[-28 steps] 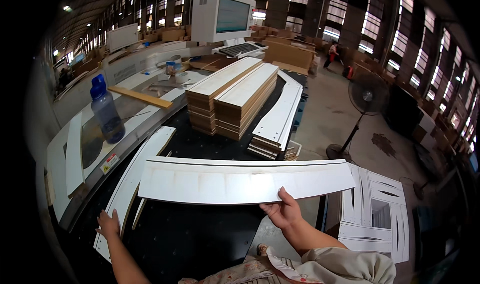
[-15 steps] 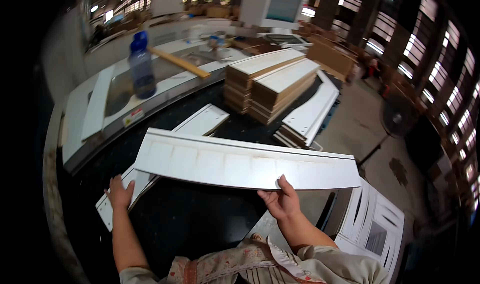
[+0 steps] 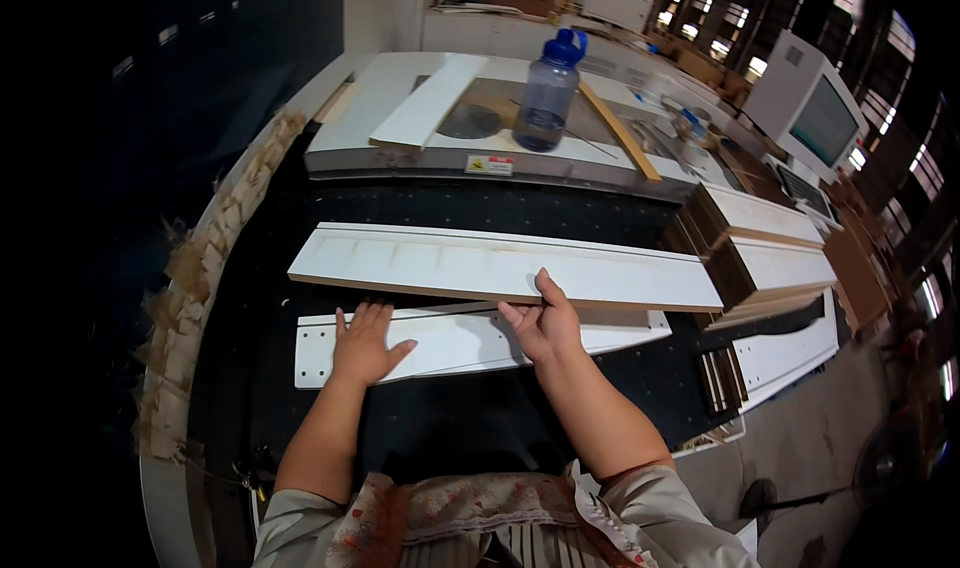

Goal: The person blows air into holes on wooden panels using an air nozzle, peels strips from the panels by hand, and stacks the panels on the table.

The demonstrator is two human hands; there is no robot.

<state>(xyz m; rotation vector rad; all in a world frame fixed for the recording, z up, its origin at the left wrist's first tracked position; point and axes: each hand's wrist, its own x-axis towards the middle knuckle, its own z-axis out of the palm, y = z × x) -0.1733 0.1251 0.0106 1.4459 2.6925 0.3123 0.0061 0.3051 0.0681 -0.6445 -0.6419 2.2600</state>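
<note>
My right hand (image 3: 545,323) grips the near edge of a long white board (image 3: 480,258), thumb on its top face and fingers underneath. The board has a dark groove along its far edge and faint brown marks. Below and nearer to me lies a second white board (image 3: 450,343) on the black table, with small holes at its ends. My left hand (image 3: 370,343) rests flat on the left part of this lower board, fingers spread. The raised board covers some of the lower board's far edge.
Stacked white boards (image 3: 770,258) stand at the right, with more drilled boards (image 3: 790,353) nearer. Beyond the black table (image 3: 270,338), a ledge holds a blue-capped water bottle (image 3: 548,93), a yellow wooden strip (image 3: 618,128) and a white panel (image 3: 430,103). A monitor (image 3: 810,108) stands far right.
My view has swung left. The held board now sits over the table, roughly alongside the lower board. My left hand has gone from that board's end edge to lying flat on it.
</note>
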